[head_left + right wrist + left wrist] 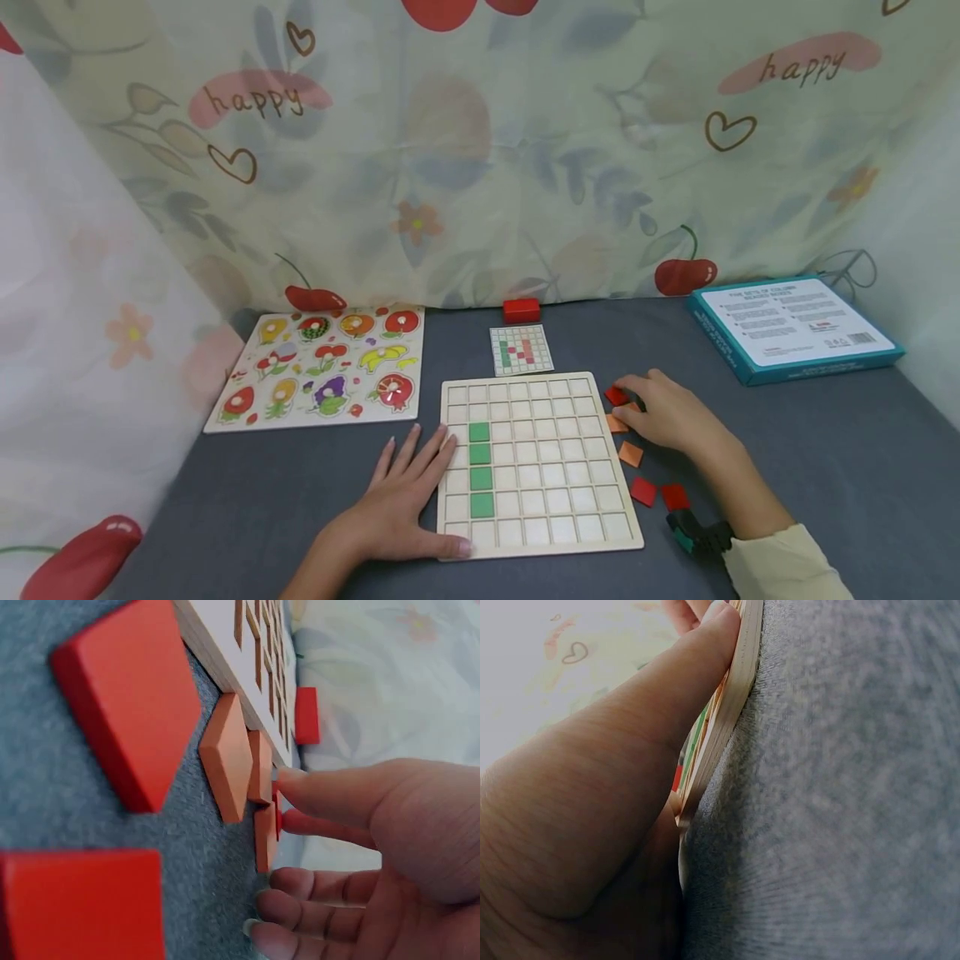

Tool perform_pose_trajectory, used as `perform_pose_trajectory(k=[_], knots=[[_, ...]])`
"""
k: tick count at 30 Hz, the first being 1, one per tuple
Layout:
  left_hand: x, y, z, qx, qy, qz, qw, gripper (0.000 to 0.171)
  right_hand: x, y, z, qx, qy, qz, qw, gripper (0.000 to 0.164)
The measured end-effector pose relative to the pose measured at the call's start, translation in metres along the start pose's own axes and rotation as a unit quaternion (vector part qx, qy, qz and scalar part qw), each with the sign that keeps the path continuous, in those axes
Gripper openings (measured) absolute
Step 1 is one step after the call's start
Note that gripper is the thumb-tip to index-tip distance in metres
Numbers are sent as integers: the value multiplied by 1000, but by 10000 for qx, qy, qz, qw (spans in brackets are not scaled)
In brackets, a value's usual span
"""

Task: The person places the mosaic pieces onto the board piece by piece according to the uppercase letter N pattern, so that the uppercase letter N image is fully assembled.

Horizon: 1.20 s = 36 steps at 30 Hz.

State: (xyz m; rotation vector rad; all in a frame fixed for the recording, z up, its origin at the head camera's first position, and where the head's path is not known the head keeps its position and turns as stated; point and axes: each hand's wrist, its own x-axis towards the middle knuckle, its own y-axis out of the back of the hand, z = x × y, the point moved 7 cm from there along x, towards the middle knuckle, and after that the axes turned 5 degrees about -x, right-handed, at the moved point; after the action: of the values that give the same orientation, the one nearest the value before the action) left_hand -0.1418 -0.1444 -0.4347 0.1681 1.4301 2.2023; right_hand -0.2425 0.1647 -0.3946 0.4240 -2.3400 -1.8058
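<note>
A pale wooden grid board (540, 546) lies in front of me with several green square tiles (481, 478) in one column. At its left edge my left hand (401, 508) is spread, fingertips along the side and thumb at the near corner; the left wrist view shows the thumb (697, 660) against the board's edge. Past the board's right side, the thumb and index finger of my right hand (667, 412) pinch a small red square tile (617, 396) from two sides. Orange tiles (631, 454) lie right beside those fingers.
Two red tiles (643, 491) lie nearer me. Behind the board are a pattern card (522, 350) and a red block (521, 311). A fruit puzzle board (315, 367) stands left, a teal box (795, 325) right. A dark strap-like object (697, 533) shows by the right wrist.
</note>
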Motion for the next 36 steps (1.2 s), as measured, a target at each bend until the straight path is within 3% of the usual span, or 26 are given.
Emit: perform_pose_trajectory(k=[5, 10, 17, 36], knots=[[1, 1, 0, 46, -2, 11, 10000, 110, 7, 1, 2, 90, -78, 311, 9994, 29], [1, 2, 0, 102, -3, 20, 9999, 111, 9, -1, 7, 215, -319, 379, 9985, 31], [0, 2, 0, 74, 26, -15, 10000, 111, 7, 0, 8, 170, -461, 733, 9961, 21], [1, 0, 0, 64, -12, 35, 10000, 111, -2, 8, -12, 519, -9, 1273, 9905, 29]])
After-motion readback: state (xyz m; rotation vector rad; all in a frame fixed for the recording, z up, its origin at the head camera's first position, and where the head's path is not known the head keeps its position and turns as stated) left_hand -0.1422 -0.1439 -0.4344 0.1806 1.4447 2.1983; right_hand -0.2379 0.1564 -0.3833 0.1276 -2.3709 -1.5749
